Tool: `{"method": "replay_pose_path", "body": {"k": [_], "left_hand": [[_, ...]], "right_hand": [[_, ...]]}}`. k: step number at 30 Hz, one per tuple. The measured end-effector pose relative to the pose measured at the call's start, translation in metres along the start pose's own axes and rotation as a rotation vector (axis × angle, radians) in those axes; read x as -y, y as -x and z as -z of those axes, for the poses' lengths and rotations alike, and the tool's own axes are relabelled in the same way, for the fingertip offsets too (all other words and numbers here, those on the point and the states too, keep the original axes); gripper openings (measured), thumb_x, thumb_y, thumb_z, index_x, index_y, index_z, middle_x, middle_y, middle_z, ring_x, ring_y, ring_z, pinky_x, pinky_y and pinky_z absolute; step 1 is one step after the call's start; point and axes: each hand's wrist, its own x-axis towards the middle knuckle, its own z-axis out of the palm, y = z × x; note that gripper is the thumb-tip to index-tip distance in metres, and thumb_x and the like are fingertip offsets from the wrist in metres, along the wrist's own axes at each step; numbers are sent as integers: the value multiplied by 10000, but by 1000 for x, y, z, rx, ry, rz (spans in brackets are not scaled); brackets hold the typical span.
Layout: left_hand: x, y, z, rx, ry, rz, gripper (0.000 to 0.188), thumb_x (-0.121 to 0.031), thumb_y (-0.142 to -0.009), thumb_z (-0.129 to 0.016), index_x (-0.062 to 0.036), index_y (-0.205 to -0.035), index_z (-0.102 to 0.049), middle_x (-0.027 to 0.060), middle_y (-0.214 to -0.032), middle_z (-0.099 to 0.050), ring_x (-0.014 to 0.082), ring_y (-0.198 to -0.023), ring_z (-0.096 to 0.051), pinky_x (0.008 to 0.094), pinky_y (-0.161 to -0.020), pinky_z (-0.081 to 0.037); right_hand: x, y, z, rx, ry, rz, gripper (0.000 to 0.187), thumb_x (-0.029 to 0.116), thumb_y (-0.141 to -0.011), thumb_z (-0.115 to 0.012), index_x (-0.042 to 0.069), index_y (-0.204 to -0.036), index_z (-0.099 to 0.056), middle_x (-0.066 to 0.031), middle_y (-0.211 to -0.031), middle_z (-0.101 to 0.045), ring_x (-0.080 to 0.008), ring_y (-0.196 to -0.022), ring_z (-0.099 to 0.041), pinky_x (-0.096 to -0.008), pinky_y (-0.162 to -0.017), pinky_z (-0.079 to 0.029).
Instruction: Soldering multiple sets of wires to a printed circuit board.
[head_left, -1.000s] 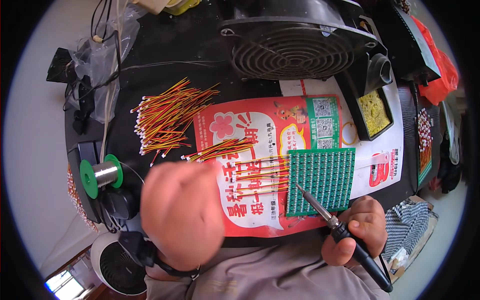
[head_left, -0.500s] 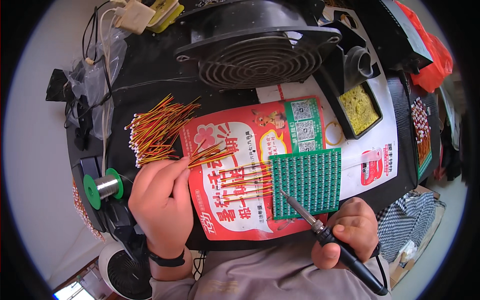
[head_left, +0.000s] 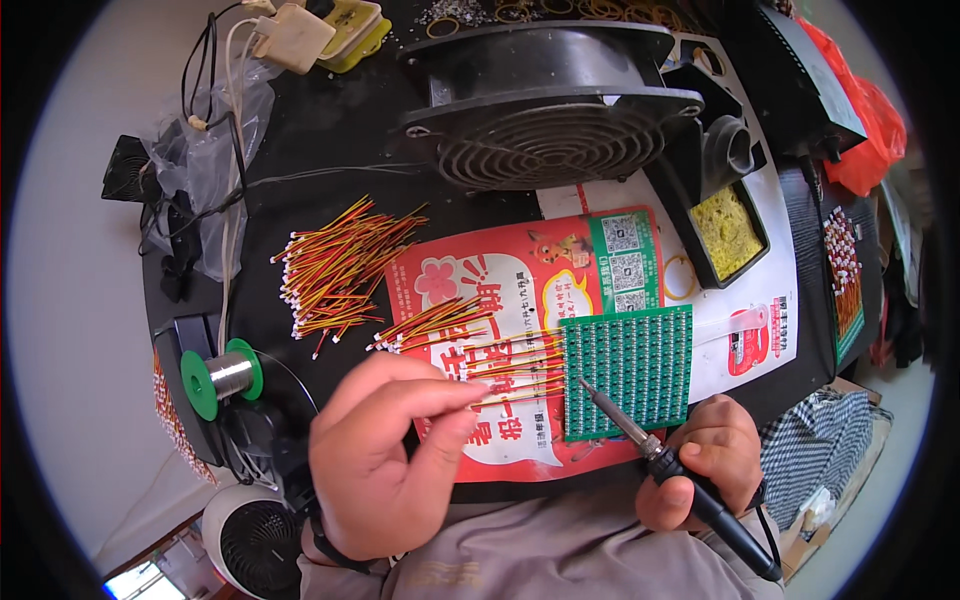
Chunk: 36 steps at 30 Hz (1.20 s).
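Note:
My right hand (head_left: 708, 462) grips a soldering iron (head_left: 700, 490) by its black handle. Its tip is at the left part of a green circuit board (head_left: 628, 372), which is covered in rows of small repeated parts. Several red-and-yellow wires (head_left: 520, 368) run leftward from the board's left edge. At the lowest of them, my left hand (head_left: 385, 450) has thumb and forefinger pinched on a wire lead (head_left: 505, 400). A small bunch of loose leads (head_left: 430, 322) lies just beyond that hand, and a larger pile of them (head_left: 345, 265), with white plugs, is farther left.
A black fan (head_left: 555, 120) stands at the back. Right of it is a soldering stand with yellow sponge (head_left: 728, 235). A green solder spool (head_left: 225, 378) sits at the left. Under the board lies a red printed sheet (head_left: 470, 250). More white-tipped leads (head_left: 843, 255) lie far right.
My left hand has moved right and nearer, from the small bunch of leads to the wires beside the board. The soldering iron stays over the board. The view has shifted slightly.

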Motion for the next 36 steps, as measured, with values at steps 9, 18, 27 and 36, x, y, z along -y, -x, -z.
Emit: {"method": "replay_pose_path", "body": {"k": [9, 18, 27, 36], "left_hand": [[1, 0, -11, 69, 506, 262, 123, 95, -794, -679, 79, -908, -633, 148, -929, -643, 153, -801, -623, 266, -697, -507], [13, 6, -13, 36, 113, -42, 147, 63, -770, -718, 21, -906, -684, 131, -804, -646, 171, -688, -626, 259, -598, -502], [20, 12, -27, 155, -179, -304, 160, 66, -722, -695, -4, -859, -656, 109, -733, -623, 213, -585, -600, 285, -530, -478], [23, 11, -33, 263, -240, -406, 313, 96, -622, -700, -1, -920, -692, 106, -782, -638, 238, -628, -622, 323, -566, -501]], "right_hand": [[3, -15, 13, -41, -41, 38, 338, 267, -801, -741, 18, -901, -537, -21, -628, -498, -157, -529, -472, -293, -444, -378], [-5, -6, 6, -7, -42, 8, 288, 205, -791, -723, 14, -907, -541, -25, -626, -507, -159, -527, -479, -290, -437, -373], [-10, -5, 2, 5, -61, 21, 264, 163, -747, -741, 7, -859, -558, -15, -598, -503, -145, -490, -454, -270, -412, -352], [-8, -8, 2, -16, -45, 35, 252, 175, -752, -745, 12, -838, -573, -3, -564, -491, -132, -472, -444, -251, -387, -326]]}}
